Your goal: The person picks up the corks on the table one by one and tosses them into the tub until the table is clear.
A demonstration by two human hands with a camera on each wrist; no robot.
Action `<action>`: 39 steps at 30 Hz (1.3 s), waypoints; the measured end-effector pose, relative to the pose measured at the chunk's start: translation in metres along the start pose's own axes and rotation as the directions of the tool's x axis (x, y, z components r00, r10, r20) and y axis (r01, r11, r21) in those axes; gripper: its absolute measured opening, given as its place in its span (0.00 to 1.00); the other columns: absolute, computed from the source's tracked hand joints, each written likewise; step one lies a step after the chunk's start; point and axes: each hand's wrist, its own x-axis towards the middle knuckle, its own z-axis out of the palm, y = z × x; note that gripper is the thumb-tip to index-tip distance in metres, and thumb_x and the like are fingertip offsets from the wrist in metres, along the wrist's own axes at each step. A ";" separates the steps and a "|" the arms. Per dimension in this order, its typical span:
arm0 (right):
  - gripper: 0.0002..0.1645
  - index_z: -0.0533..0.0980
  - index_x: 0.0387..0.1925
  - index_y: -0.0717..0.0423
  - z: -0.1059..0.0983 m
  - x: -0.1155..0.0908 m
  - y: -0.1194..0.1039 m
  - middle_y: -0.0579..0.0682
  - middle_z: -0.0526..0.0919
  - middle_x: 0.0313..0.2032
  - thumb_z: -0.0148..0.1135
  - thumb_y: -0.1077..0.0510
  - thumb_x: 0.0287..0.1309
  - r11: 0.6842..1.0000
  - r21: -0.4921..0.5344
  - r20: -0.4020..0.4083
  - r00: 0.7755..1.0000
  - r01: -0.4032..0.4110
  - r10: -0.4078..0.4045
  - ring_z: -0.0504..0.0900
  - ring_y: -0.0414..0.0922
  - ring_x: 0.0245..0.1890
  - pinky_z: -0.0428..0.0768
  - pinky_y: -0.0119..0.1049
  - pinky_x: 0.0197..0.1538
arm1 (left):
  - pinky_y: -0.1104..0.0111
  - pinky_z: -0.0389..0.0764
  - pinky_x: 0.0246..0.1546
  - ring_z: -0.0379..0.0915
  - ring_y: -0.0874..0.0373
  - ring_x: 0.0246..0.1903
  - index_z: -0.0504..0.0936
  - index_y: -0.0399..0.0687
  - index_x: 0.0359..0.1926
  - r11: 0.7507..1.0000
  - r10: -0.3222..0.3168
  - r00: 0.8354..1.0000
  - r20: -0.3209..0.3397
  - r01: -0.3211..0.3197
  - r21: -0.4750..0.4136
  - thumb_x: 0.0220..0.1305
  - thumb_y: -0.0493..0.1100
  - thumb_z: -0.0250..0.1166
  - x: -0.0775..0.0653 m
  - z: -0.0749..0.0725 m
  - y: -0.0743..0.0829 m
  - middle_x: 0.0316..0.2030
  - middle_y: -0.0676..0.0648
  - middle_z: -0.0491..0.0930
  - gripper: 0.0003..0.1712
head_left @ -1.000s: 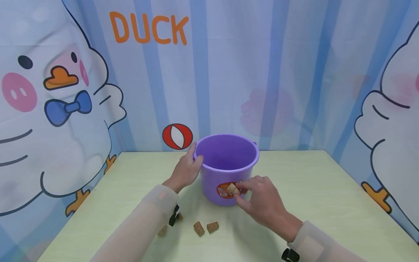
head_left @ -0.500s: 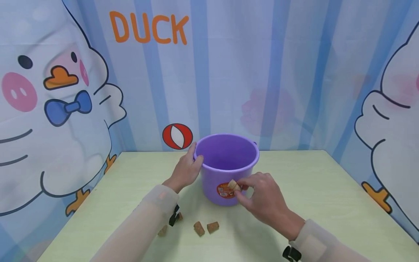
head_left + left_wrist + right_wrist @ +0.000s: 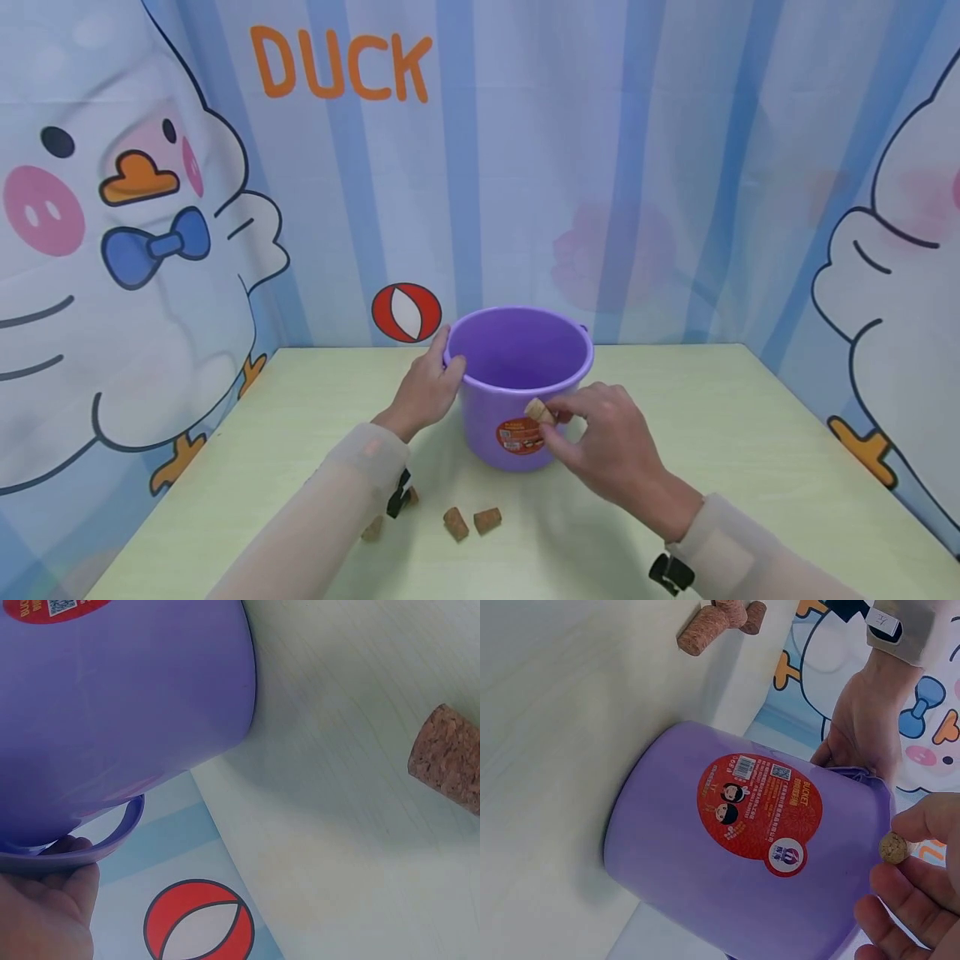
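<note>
A purple bucket [image 3: 517, 417] with a red oval label stands upright on the table. My left hand [image 3: 423, 392] grips the left side of its rim, thumb at the front; in the left wrist view that hand [image 3: 49, 915] is at the rim beside a purple loop. My right hand [image 3: 611, 442] pinches a cork [image 3: 538, 411] between thumb and fingers, in front of the bucket and just below its rim. In the right wrist view the round end of this cork [image 3: 893, 847] shows near the rim. The bucket's bottom inside is hidden.
Several more corks lie on the pale table [image 3: 712, 433] in front of the bucket, among them one cork [image 3: 487, 521] beside another [image 3: 455, 525]. My left sleeve [image 3: 322, 500] partly covers others. A printed duck curtain [image 3: 517, 167] hangs behind the table.
My right hand has risen slightly with the cork, from the label's height toward the rim. My left hand, the bucket and the corks on the table have stayed put.
</note>
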 end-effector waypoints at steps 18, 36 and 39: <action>0.03 0.88 0.29 0.51 -0.007 0.014 0.001 0.41 0.83 0.25 0.76 0.60 0.49 1.000 -0.012 -0.042 0.999 0.027 -0.028 0.75 0.39 0.27 0.73 0.41 0.38 | 0.48 0.66 0.70 0.66 0.46 0.70 0.45 0.45 0.82 1.000 0.008 1.000 -0.003 -0.008 -0.013 0.75 0.50 0.45 0.000 0.000 0.000 0.75 0.42 0.64 0.41; 0.05 0.88 0.28 0.53 -0.009 0.032 0.006 0.43 0.85 0.24 0.74 0.57 0.56 0.999 -0.003 -0.053 0.998 0.036 -0.036 0.79 0.43 0.27 0.76 0.43 0.40 | 0.48 0.69 0.69 0.71 0.46 0.60 0.46 0.44 0.82 1.000 0.006 1.000 -0.010 -0.006 -0.007 0.75 0.50 0.45 0.001 0.000 -0.002 0.72 0.41 0.68 0.40; 0.06 0.88 0.29 0.55 -0.009 0.036 0.007 0.44 0.86 0.25 0.74 0.56 0.57 1.000 -0.002 -0.040 0.999 0.024 -0.024 0.81 0.44 0.28 0.77 0.44 0.40 | 0.48 0.71 0.68 0.71 0.46 0.59 0.46 0.44 0.82 1.000 0.009 1.000 -0.009 -0.009 -0.011 0.76 0.50 0.46 0.002 0.000 -0.002 0.72 0.41 0.68 0.40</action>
